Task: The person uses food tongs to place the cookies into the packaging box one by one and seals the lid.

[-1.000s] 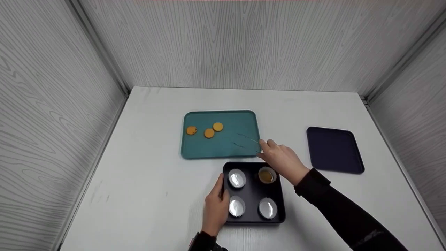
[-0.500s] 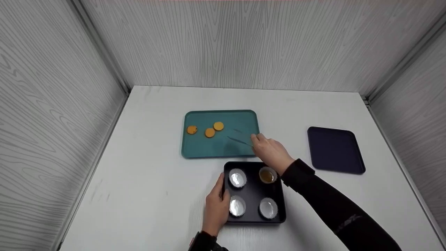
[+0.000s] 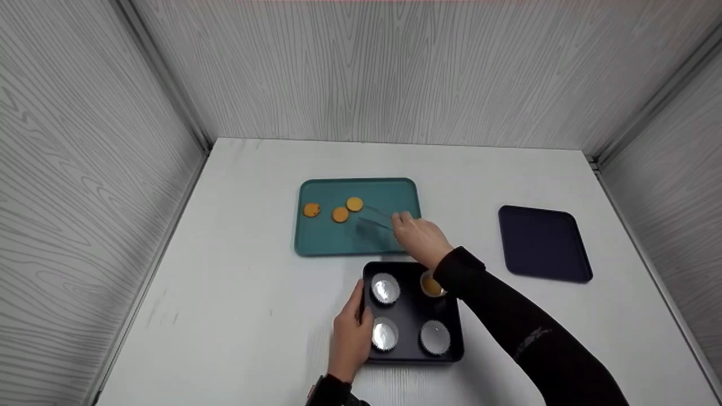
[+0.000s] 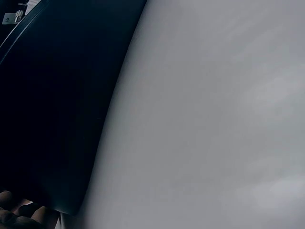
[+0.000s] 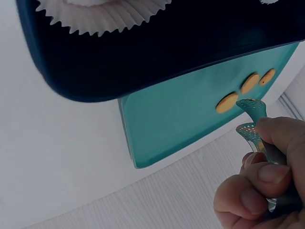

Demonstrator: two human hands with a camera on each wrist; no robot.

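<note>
My right hand point(image 3: 420, 239) holds a pair of tongs point(image 5: 255, 109) with perforated, flared tips, their arms spread apart with nothing between them. In the head view the tongs reach over the teal tray point(image 3: 316, 242), just right of three round orange-yellow cookies point(image 3: 355, 204). The leftmost cookie point(image 3: 311, 210) has dark specks. My left hand point(image 3: 351, 338) grips the left wall of a dark square baking pan point(image 3: 414, 316), thumb by the rim. Several pleated white paper cups point(image 3: 386, 288) stand in the pan. Its back right cup, partly covered by my right sleeve, holds an orange-yellow cookie point(image 3: 432, 285).
A dark purple tray point(image 3: 544, 242) lies at the right of the white table point(image 3: 225, 304). Grey wood-grain panels point(image 3: 361, 73) rise behind the table and at both sides. The teal tray stands just beyond the baking pan.
My right hand has moved left and forward with the tongs, from the teal tray's right edge toward the cookies. My left hand and the pan have stayed put.
</note>
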